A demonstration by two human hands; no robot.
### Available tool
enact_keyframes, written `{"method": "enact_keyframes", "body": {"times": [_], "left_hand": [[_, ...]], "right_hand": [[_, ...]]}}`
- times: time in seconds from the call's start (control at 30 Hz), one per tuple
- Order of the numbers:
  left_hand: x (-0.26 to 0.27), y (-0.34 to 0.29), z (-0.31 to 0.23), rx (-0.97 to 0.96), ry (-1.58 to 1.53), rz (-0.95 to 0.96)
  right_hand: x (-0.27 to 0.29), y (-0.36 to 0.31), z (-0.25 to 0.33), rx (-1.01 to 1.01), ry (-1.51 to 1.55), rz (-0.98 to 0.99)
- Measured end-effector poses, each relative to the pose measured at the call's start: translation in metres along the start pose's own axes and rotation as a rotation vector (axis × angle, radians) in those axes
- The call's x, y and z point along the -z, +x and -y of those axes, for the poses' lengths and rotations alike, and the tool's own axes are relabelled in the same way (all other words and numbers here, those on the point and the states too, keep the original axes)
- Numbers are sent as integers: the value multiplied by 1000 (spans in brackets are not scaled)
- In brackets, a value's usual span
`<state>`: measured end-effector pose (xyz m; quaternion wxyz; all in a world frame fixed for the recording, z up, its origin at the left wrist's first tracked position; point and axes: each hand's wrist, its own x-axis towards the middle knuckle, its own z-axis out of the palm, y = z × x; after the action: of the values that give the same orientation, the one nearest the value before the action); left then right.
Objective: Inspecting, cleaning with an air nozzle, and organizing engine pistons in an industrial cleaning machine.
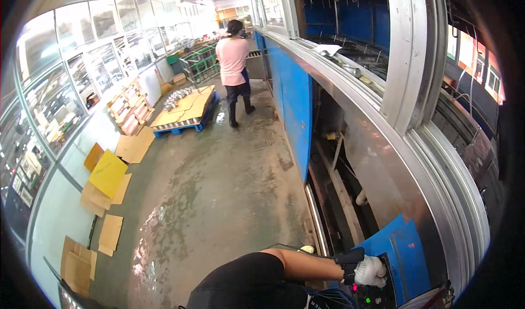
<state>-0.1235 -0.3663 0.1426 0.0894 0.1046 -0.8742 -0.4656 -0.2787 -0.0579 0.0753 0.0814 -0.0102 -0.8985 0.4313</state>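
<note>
My left arm reaches across to the right from the lower edge, a black band around its wrist. My left hand (371, 272), in a white knitted glove, rests against a dark control panel (387, 295) with small red and green round lights or buttons. Its fingers are curled in at the panel's upper part, and whatever they grip there is hidden. Around the panel is a blue metal housing (410, 257). My right hand does not show.
On the right runs a long machine with metal window frames (404, 63) and a blue sliding door (295, 107), beside an open gap. A person (232, 57) stands ahead on the wet floor (213, 199). Left are a blue pallet (176, 130) with metal parts and flattened cardboard (110, 232).
</note>
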Motion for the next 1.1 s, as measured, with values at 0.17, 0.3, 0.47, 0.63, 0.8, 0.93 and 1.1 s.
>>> {"method": "enact_keyframes", "body": {"times": [0.17,0.3,0.47,0.63,0.8,0.93,1.1], "left_hand": [[-2,9,12,30,-3,64],[-12,16,21,-13,28,47],[3,12,5,28,123,155],[-4,14,15,-26,126,148],[-3,16,18,0,137,170],[3,17,9,-26,138,189],[-6,15,23,-73,93,119]], "right_hand": [[-12,8,8,15,17,40],[-12,11,6,1,19,38],[-11,10,4,1,20,34],[-9,10,0,1,27,30],[-9,7,-2,-1,26,25],[-5,4,-8,-22,33,3],[-1,-2,-16,-45,57,-25]]}}
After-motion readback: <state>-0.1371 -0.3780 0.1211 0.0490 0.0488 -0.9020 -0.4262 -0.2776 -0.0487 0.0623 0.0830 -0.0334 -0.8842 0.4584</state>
